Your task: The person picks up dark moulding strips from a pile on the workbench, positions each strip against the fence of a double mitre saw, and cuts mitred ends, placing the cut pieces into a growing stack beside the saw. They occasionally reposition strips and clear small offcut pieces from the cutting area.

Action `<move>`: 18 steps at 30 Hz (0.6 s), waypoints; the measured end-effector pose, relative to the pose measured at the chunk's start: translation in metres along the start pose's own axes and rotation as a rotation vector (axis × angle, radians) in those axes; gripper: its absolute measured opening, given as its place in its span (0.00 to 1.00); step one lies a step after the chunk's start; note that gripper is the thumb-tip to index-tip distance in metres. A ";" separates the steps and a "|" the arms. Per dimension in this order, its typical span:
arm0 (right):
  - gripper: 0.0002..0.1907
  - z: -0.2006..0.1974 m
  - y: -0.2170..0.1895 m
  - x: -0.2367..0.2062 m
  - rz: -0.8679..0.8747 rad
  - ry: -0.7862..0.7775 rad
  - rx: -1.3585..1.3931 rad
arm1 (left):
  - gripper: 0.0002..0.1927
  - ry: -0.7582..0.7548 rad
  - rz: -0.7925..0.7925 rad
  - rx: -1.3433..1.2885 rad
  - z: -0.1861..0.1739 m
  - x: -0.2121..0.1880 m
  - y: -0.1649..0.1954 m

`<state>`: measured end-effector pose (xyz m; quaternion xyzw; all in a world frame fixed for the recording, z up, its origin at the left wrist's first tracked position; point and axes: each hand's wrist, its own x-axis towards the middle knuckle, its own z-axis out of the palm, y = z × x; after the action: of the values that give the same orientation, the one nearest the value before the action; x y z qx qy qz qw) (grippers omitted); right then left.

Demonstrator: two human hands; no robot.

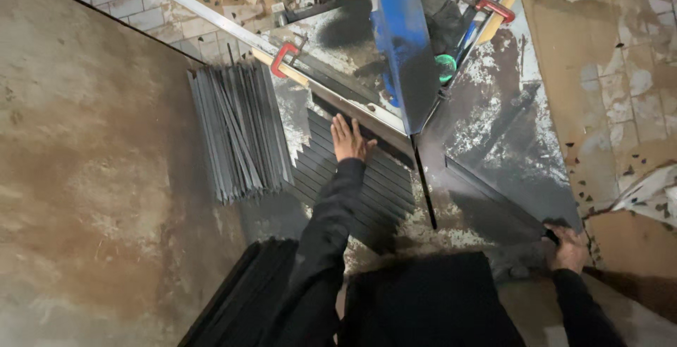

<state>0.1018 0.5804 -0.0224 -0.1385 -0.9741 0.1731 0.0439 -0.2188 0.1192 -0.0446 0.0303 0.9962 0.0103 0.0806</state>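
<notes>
The left hand (350, 141) lies flat, fingers spread, pinning dark strips (352, 178) against the clamped rail (338, 100) just past its fingertips, seemingly to align them, while the right hand (568, 247) grips a bar (493, 199) (end hidden).

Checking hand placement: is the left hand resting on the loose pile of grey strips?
No, the left hand lies flat on the dark strips by the saw; the grey pile sits apart.
</notes>
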 end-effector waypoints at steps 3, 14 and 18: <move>0.19 0.001 -0.013 -0.001 0.030 0.011 0.043 | 0.47 0.077 0.089 -0.082 0.014 -0.029 -0.008; 0.20 0.042 -0.086 0.051 -0.188 0.002 0.191 | 0.44 0.082 0.139 -0.278 0.030 -0.060 -0.018; 0.16 0.082 -0.136 0.069 -0.168 -0.001 0.207 | 0.41 0.123 0.147 -0.351 0.037 -0.092 -0.015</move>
<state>-0.0102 0.4512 -0.0493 -0.0509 -0.9593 0.2683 0.0718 -0.1234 0.0991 -0.0669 0.0877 0.9773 0.1914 0.0229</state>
